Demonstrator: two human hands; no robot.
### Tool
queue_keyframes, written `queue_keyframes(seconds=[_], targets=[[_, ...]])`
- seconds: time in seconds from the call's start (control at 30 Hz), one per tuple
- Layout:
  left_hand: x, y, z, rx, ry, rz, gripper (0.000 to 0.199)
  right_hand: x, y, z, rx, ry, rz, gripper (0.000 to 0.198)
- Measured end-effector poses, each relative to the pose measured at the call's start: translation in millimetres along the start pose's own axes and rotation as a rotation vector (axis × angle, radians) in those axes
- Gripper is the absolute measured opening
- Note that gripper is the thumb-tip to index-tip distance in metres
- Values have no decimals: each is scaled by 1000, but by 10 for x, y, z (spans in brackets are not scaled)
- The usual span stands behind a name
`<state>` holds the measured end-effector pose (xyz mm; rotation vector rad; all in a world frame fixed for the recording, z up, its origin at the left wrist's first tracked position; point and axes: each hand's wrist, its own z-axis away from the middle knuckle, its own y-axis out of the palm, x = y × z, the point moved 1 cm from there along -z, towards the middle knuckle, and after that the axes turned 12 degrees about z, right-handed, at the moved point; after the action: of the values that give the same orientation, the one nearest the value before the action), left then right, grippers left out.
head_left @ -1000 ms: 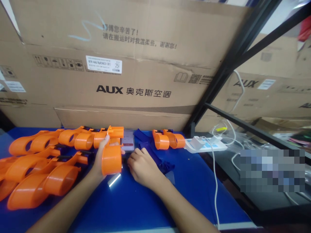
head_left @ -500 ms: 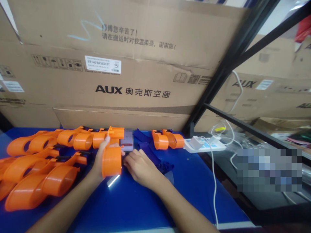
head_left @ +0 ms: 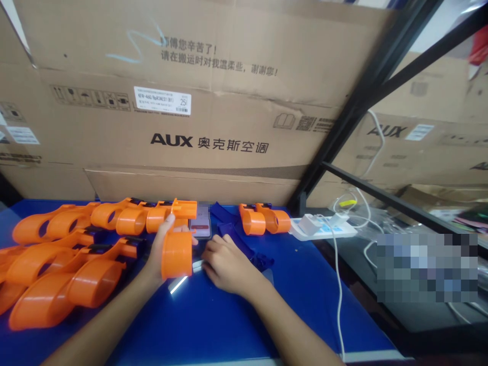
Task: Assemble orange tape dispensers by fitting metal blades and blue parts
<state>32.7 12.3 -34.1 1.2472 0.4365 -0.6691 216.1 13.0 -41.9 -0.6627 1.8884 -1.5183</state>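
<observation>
The left hand (head_left: 156, 249) was wrapped round an orange part (head_left: 177, 255) over the blue surface (head_left: 224, 330). The right hand (head_left: 226, 263), at its 3 o'clock, had fingers curled at a pale piece (head_left: 197, 266); whether gripped or merely touched, I couldn't tell. The part looked light, stiff and slick, its thin wall perhaps flexing, so the neck seemed the safest hold. It hid most left fingers. Blue scraps (head_left: 263, 262) at 2 o'clock were unclear; orange rows (head_left: 41, 300) ran out of view at 9 o'clock

We note a blue bench (head_left: 297, 320). On it we log orange parts (head_left: 95, 284), a phone (head_left: 201, 229), blue pieces (head_left: 263, 262).
</observation>
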Motion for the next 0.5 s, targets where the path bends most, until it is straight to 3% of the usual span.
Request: queue_keyframes(seconds=[0.37, 0.5], targets=[[-19, 15, -31, 49, -9, 50, 56, -60, -43, -16, -30, 16, -55, 31], [-27, 43, -8, 37, -16, 37, 58, -63, -26, -13, -24, 5, -45, 26]])
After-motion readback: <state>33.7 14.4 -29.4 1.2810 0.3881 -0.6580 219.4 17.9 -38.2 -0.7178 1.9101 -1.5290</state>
